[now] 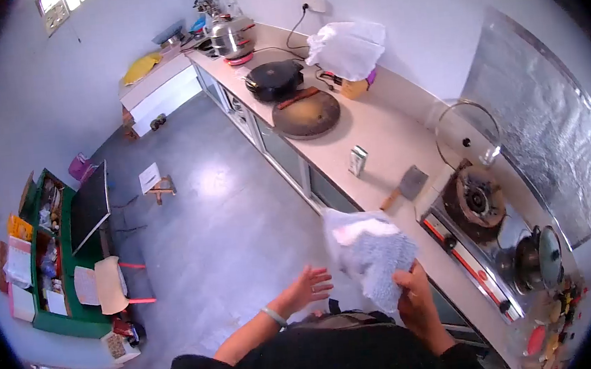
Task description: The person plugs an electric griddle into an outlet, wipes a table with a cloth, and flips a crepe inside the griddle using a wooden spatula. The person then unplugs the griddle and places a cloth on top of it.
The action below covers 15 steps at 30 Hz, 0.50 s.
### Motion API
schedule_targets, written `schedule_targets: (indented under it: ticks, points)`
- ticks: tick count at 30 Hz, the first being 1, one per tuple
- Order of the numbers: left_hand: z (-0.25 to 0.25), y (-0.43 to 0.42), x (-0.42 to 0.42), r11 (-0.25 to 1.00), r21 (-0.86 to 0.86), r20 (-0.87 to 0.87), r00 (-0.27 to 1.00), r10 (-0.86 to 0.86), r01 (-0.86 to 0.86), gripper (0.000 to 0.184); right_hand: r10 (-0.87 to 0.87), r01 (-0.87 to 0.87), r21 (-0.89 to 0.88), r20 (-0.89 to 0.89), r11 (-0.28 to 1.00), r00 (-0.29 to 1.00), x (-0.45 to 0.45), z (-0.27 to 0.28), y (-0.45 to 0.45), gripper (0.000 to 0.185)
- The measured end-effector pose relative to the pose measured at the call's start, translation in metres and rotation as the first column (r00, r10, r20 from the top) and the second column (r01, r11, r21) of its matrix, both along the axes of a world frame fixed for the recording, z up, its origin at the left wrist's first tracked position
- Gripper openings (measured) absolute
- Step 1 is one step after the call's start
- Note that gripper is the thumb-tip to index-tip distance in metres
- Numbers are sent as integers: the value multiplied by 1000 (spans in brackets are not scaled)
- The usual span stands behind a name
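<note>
My right hand point(415, 293) is closed on a fluffy blue-grey cloth point(386, 257), held up by the counter's front edge. Bunched with the cloth is a white, partly pink piece point(356, 230); whether it is fabric or plastic I cannot tell. My left hand point(307, 287) is held out over the floor to the left of the cloth, fingers apart and holding nothing. On the counter beyond the cloth lies a cleaver point(414, 180) with a wooden handle. A small green-and-white box point(357, 160) stands upright near it.
A gas stove point(465, 257) with a pot point(529, 262) lies to the right, a glass lid point(467, 134) behind it. Along the counter point(393, 134) are a round chopping board point(317, 116), a black electric pan point(274, 79) and a steel pot point(232, 37). A chair point(111, 285) stands left.
</note>
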State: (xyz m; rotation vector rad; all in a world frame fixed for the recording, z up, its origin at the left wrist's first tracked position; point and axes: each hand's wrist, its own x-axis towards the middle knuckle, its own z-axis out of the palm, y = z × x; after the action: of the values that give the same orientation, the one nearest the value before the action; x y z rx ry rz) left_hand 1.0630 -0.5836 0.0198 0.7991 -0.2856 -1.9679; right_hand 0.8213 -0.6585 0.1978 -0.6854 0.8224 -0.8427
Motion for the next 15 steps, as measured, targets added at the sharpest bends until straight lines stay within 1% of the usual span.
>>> schedule_targets:
  ticks: [2,3,4,5,6,7,9,12,15]
  points:
    - [24,-11,33,991,31,-156,979,134,-130,64,100,-98,-25,89,995,991,38,-6,-19,68]
    - [40,-18,44,979,56,-234,951,204,-197,64,128,-125,-33,97,992,987,54,-5,-29,68]
    - [58,-25,54,969,-17,-290,929,231,-246,60,157,-154,-35,101,987,982,70,-3,-38,68]
    - [60,-32,69,946,-15,-264,913,310,-325,57,183,-182,-25,103,983,978,85,-4,-45,69]
    - [59,-34,81,917,-3,-238,891,388,-400,54,220,-217,-40,70,975,973,95,-17,-58,70]
    - [58,-37,92,883,17,-211,861,462,-469,51,242,-239,-49,78,970,967,107,-18,-67,69]
    - [57,-58,116,810,-30,-27,811,585,-586,37,357,-355,-37,36,934,934,123,-48,-99,63]
    - [49,-83,170,821,-101,279,776,565,-562,26,389,-387,-41,39,921,920,160,-85,-144,57]
    - [61,-103,212,782,-169,395,686,611,-599,23,472,-470,-60,6,880,882,205,-107,-188,57]
